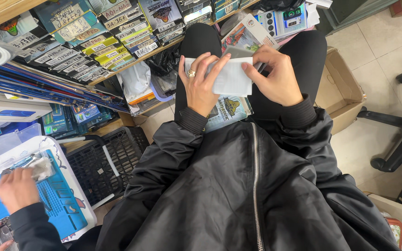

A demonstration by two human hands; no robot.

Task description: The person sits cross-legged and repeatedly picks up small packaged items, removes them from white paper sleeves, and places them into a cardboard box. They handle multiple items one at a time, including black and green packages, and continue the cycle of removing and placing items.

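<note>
Both hands hold a white sleeve point(231, 76) above the lap: left hand point(201, 86) fingers pinch its left edge, right hand point(275, 74) grips the right side. It looks thin, light and bendy; best gripped by the edges. A printed pack point(226, 111) lies underneath.

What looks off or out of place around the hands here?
Nothing damaged or spilled. The left hand and right hand hold a white packet flat between them. More flat packages lie loosely stacked on the lap beneath, askew to each other. An open cardboard box sits tilted on the floor.
</note>
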